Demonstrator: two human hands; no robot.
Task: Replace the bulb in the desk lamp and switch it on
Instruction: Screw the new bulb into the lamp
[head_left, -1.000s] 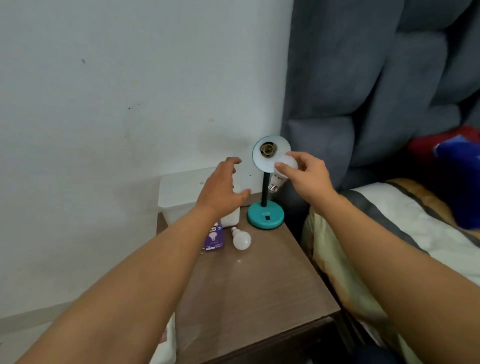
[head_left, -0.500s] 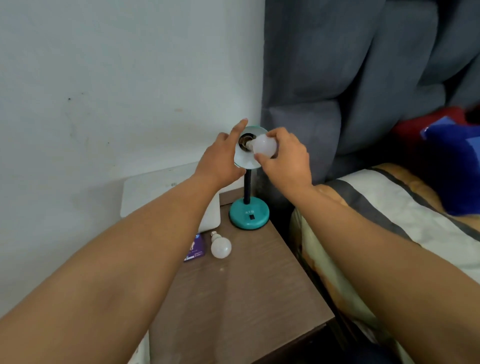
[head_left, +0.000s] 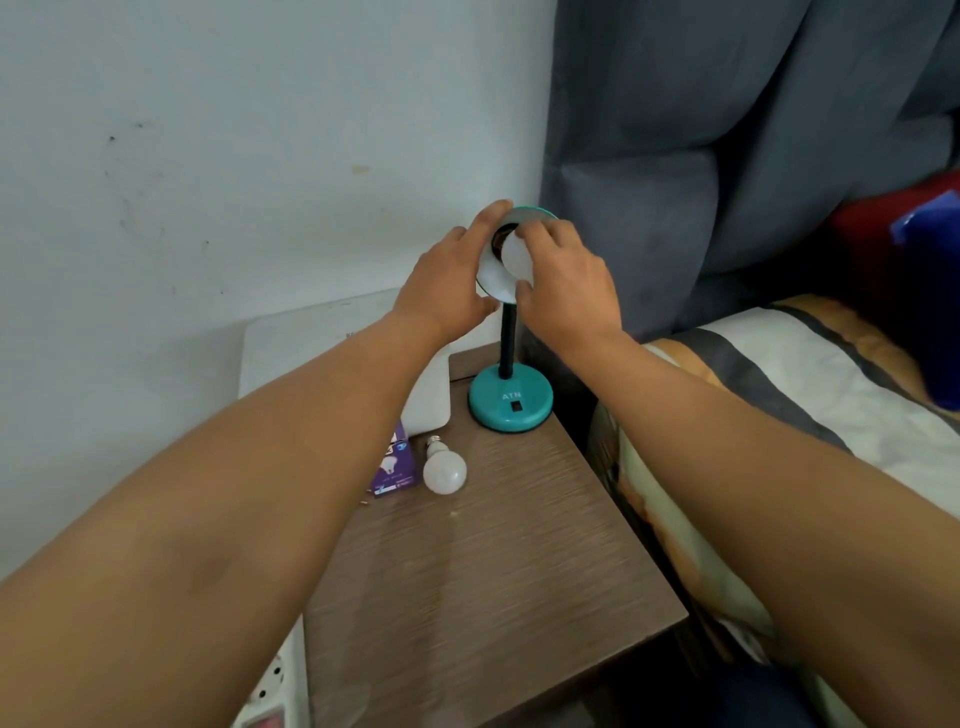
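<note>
Pinching the white bulb (head_left: 516, 255) at the socket, the right hand (head_left: 563, 283) curls its fingers over the top and its thumb beneath. Beside this grip, the left hand (head_left: 451, 286) cups the lamp shade (head_left: 493, 283), index finger along the rim. Below stands the teal lamp base (head_left: 510, 404) on the table (head_left: 483, 571); a spare bulb (head_left: 443, 470) lies left of it.

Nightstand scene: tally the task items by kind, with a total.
Bulbs: 2 (bulb at the lamp socket in the right hand; spare bulb on the nightstand)
Desk lamp: 1, shade steadied by the left hand
Purple bulb box: 1
Total: 4
</note>
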